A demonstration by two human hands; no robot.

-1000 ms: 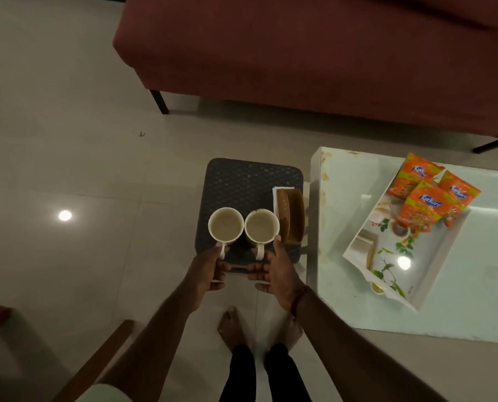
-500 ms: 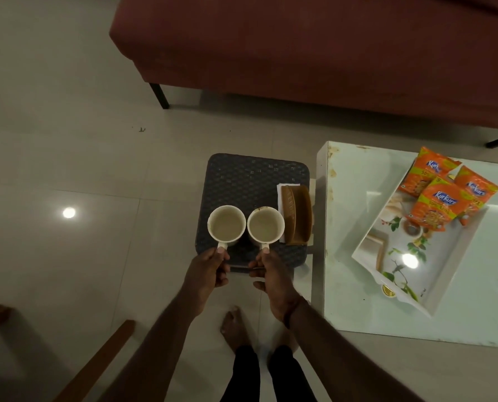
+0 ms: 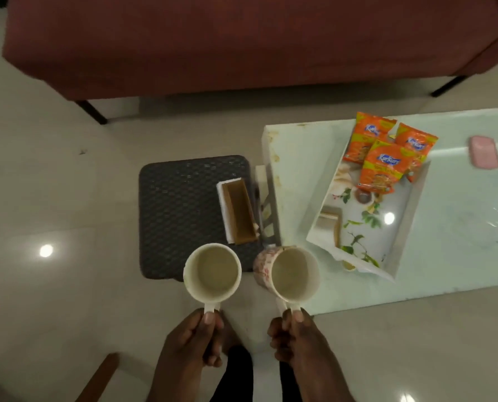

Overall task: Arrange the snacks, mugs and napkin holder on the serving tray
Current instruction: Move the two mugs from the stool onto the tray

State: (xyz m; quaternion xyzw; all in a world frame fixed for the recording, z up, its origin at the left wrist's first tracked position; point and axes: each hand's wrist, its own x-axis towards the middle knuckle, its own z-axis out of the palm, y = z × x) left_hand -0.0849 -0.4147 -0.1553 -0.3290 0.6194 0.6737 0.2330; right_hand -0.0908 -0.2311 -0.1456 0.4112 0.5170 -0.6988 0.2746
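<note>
Cream-coloured mugs, one per hand, was what the head view showed. Left hand (image 3: 189,342) was pinching the handle of the plain mug (image 3: 212,272), held up over the floor at the near edge of the dark woven stool (image 3: 181,210). Right hand (image 3: 295,340) was clamped on the handle of the floral mug (image 3: 288,274), tilted a bit, at the near corner of the glass table (image 3: 451,245). Both mugs looked empty inside. The wooden napkin holder (image 3: 237,211) sat on the stool's right side, with white napkins in it. The serving tray (image 3: 410,227) lay angled on the table, three orange snack packets (image 3: 385,159) piled at its far end. A pink thing (image 3: 484,152) sat further along the table, too blurry to identify. Red sofa (image 3: 242,44) ran behind it all.
</note>
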